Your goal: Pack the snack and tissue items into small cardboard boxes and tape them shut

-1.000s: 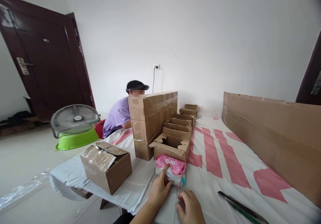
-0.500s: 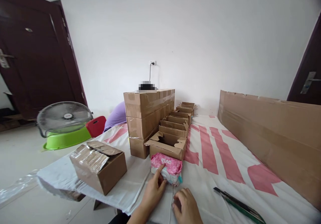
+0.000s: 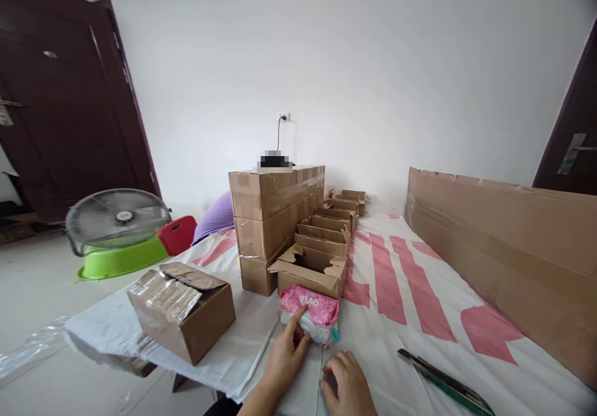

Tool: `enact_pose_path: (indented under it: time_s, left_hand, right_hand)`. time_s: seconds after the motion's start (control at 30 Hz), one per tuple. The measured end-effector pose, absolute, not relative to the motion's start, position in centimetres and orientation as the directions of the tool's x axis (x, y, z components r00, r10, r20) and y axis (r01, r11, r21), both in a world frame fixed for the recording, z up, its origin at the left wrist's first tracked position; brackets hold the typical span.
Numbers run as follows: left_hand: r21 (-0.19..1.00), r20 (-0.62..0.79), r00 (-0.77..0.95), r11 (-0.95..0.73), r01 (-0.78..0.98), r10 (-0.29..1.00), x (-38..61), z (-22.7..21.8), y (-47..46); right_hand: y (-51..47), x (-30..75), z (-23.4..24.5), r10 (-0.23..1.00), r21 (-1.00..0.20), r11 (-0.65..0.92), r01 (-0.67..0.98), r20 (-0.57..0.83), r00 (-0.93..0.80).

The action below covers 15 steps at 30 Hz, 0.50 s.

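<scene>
A pink and white soft packet [image 3: 321, 304], like a pack of wet wipes, lies on the cloth against the front of the nearest open carton [image 3: 308, 277]. My left hand [image 3: 288, 355] reaches its index finger onto the packet's top, the other fingers loosely bent and not gripping it. Just right of it, my right hand [image 3: 347, 383] rests on the cloth near the packet, fingers loosely curled, thumb apart, with nothing seen in it. A green and black utility knife [image 3: 445, 382] lies farther right.
Several open cartons [image 3: 336, 222] run back in a row beside a stack of taped boxes [image 3: 261, 229]. Behind the stack is another person in purple [image 3: 215, 217]. A taped carton [image 3: 186, 310] sits at left; a cardboard panel [image 3: 499, 248] stands at right.
Part of the other person's hand now shows by the far cartons, and the farthest carton sits slightly more to the right. My own hands and the packet have hardly moved.
</scene>
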<state>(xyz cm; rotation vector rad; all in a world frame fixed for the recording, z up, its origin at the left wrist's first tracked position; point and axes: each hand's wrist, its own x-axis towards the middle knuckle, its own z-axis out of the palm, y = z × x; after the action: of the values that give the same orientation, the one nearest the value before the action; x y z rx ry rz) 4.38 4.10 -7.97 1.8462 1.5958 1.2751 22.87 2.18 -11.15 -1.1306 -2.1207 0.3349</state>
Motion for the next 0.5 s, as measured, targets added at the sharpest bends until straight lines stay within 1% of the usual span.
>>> enact_pose_path:
  time_s: [0.5]
  left_hand:
    - [0.770, 0.387, -0.069, -0.282, 0.572, 0.919, 4.32, -7.84, 3.87]
  right_hand:
    - [2.07, 23.03, -11.11, 0.797, -0.493, 0.595, 0.635, 0.460, -0.391]
